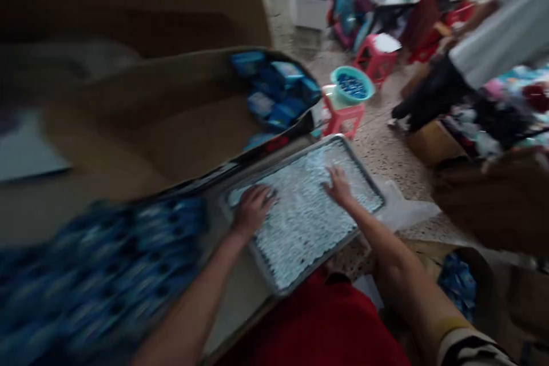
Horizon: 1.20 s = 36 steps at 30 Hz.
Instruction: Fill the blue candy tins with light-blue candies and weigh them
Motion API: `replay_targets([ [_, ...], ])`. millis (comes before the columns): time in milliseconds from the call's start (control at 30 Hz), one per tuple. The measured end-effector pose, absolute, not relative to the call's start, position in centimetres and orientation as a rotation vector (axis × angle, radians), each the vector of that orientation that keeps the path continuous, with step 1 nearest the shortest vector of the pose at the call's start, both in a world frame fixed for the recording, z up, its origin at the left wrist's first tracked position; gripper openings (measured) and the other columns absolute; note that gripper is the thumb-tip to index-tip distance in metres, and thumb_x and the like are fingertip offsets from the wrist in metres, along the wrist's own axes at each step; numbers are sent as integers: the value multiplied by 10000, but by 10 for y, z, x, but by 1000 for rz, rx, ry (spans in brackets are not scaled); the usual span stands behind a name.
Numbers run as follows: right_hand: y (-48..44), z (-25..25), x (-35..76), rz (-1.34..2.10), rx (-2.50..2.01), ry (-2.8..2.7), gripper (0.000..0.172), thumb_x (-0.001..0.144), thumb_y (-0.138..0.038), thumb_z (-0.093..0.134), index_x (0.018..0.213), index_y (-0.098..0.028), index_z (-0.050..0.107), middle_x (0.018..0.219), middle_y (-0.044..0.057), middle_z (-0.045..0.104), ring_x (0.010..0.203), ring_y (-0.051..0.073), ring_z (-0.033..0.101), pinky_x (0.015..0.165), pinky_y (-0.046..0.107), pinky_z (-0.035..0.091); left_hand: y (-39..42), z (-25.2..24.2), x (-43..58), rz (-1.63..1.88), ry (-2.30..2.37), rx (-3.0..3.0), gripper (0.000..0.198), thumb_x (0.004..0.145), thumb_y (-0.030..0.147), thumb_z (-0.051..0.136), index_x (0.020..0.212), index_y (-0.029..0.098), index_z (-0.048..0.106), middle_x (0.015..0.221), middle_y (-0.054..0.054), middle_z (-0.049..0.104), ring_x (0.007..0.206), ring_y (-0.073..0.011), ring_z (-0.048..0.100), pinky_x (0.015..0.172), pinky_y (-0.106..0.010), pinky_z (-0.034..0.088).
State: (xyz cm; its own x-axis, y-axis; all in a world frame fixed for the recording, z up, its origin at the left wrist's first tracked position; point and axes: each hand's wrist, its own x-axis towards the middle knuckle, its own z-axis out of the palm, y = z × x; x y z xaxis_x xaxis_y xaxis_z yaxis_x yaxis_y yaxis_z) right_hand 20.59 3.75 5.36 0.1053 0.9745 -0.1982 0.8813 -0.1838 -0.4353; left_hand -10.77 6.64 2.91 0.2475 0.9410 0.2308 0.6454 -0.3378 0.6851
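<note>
A shallow metal tray (364, 174) lies at a slant in front of me, covered with a layer of many small pale blue pieces (300, 223). Over its left side is my left hand (254, 207), fingers bent and close together. Something small and dark shows at their tips, too blurred to name. My right hand (338, 186) rests on the pieces toward the tray's far right, its fingers apart and nothing seen in them. Whether single pieces stick to either hand cannot be made out.
Rows of blue packets (128, 263) lie blurred at left. Behind the tray stands a large open carton (180, 131) with blue packets (278, 91) at its right end. Beyond are a turquoise basin (333, 75) and red stools (377, 63). A person's leg (433, 88) is at right.
</note>
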Motion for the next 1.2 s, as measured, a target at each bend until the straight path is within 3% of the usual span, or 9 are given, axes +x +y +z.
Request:
replay_targets([
  [167, 106, 18, 182, 401, -2024, -1960, 489, 1067, -416, 606, 1473, -144, 625, 1639, 230, 535, 1550, 350, 426, 1306, 574, 331, 118, -16, -126, 601, 1386, 2111, 444, 1011, 452, 523, 1264, 176, 762, 1402, -178, 747, 1357, -334, 654, 1233, -538, 494],
  [333, 120, 5, 144, 242, -2199, -1835, 528, 1078, -512, 572, 1492, -190, 630, 1701, 206, 468, 1581, 397, 359, 1290, 638, 303, 108, -36, -117, 550, 1299, 2130, 539, 1044, 415, 537, 1499, 143, 640, 1556, -189, 643, 1463, -354, 561, 1296, -567, 399],
  [500, 74, 18, 132, 485, -2043, -2131, 413, 1110, -381, 525, 1447, -212, 696, 1665, 134, 562, 1550, 365, 415, 1288, 570, 325, 51, -39, -76, 617, 1223, 2024, 517, 1036, 382, 555, 1472, 117, 643, 1530, -216, 637, 1483, -348, 549, 1308, -573, 410],
  [633, 28, 48, 151, 771, -1740, -2389, 396, 1118, -453, 546, 1408, -277, 749, 1536, 96, 697, 1422, 302, 582, 1226, 475, 441, -2, -20, -67, 666, 1188, 1962, 421, 1084, 367, 491, 1406, 172, 680, 1477, -180, 676, 1464, -313, 589, 1277, -565, 475],
  [733, 39, 58, 191, 668, -1782, -2295, 423, 1130, -476, 513, 1381, -239, 758, 1461, 121, 738, 1315, 272, 664, 1223, 464, 470, -9, -8, -91, 726, 1366, 1967, 390, 1096, 423, 517, 1369, 215, 702, 1435, -151, 701, 1467, -319, 588, 1300, -583, 441],
  [867, 112, 30, 254, 289, -2021, -2028, 559, 1115, -544, 481, 1506, -172, 628, 1635, 204, 545, 1533, 357, 465, 1281, 615, 399, 23, -12, -131, 691, 1710, 1930, 484, 1082, 499, 545, 1390, 152, 686, 1471, -231, 639, 1499, -381, 531, 1309, -632, 386],
  [1033, 149, -18, 264, 268, -1998, -2191, 767, 1123, -647, 304, 1687, -131, 370, 1800, 212, 232, 1688, 408, 161, 1322, 744, 212, 38, -35, -117, 527, 1798, 1902, 674, 1065, 538, 560, 1561, 83, 546, 1682, -314, 412, 1647, -461, 311, 1347, -719, 228],
  [1100, 125, -16, 244, 343, -1923, -2284, 753, 1126, -655, 289, 1685, -161, 397, 1799, 175, 273, 1700, 388, 164, 1338, 711, 216, 24, -37, -94, 551, 1819, 1859, 678, 1083, 542, 513, 1577, 78, 527, 1717, -305, 370, 1687, -449, 242, 1371, -697, 191],
  [1200, 63, 8, 216, 553, -1708, -2405, 674, 1135, -627, 323, 1616, -202, 528, 1734, 132, 446, 1660, 321, 318, 1355, 577, 311, -8, -30, -67, 585, 1642, 1868, 655, 1115, 544, 414, 1585, 100, 519, 1726, -267, 399, 1692, -377, 289, 1382, -607, 267],
])
